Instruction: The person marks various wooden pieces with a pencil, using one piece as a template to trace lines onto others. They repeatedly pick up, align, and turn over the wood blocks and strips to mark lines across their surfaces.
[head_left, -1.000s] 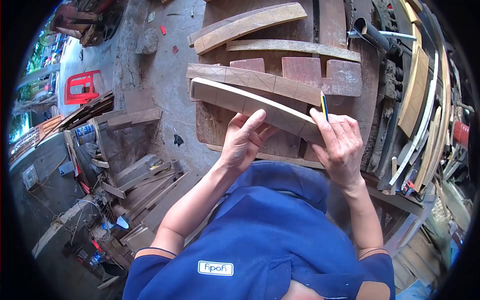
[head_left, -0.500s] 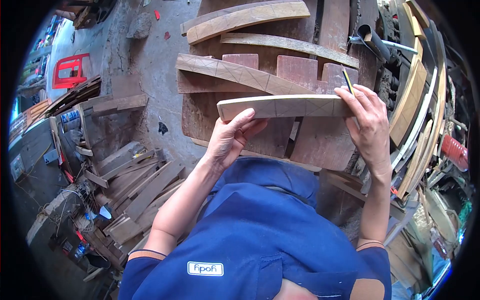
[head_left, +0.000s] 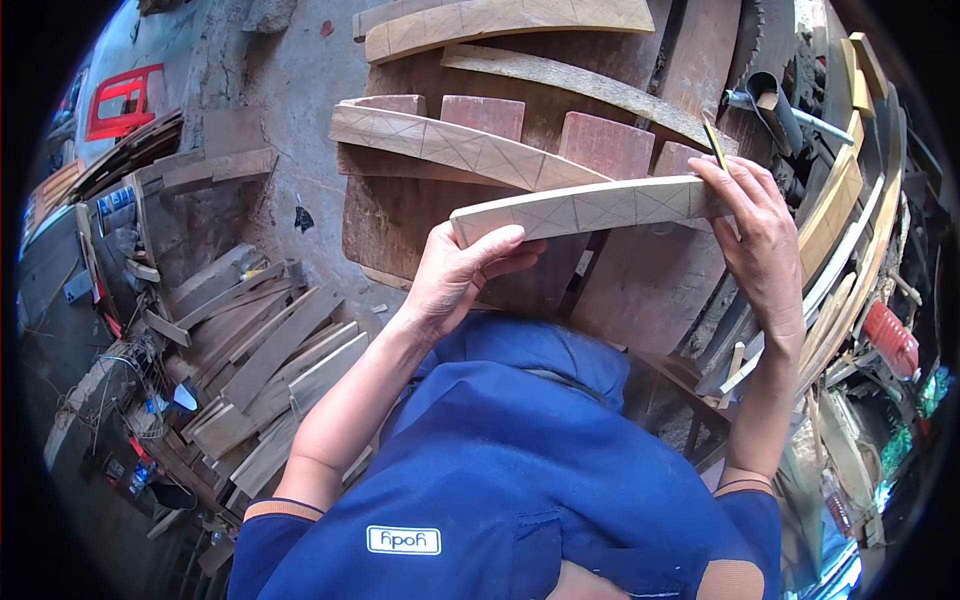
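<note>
A curved wooden slat (head_left: 600, 212) with pencilled criss-cross lines spans between my two hands above the workbench. My left hand (head_left: 450, 275) grips its left end, the thumb on the near face and the fingers beneath. At the other end my right hand (head_left: 750, 215) closes around the slat. A dark pencil with a yellow stripe (head_left: 714, 146) sticks up from between the right fingers. Just beyond lies a similar marked slat (head_left: 450, 145), resting against reddish wooden blocks (head_left: 482, 117). The pencil's lower part is hidden by the fingers.
Farther back on the wooden workbench (head_left: 650, 290) lie more curved slats (head_left: 510, 27). A dark tube (head_left: 770, 105) and long curved strips (head_left: 835, 205) stand at the right. Scrap boards (head_left: 275, 350) pile up at the lower left. A red plastic frame (head_left: 125, 103) lies at the upper left.
The slat has tilted, its right end now higher, and shifted slightly right with both hands. The camera view has turned a little. Both hands keep their hold.
</note>
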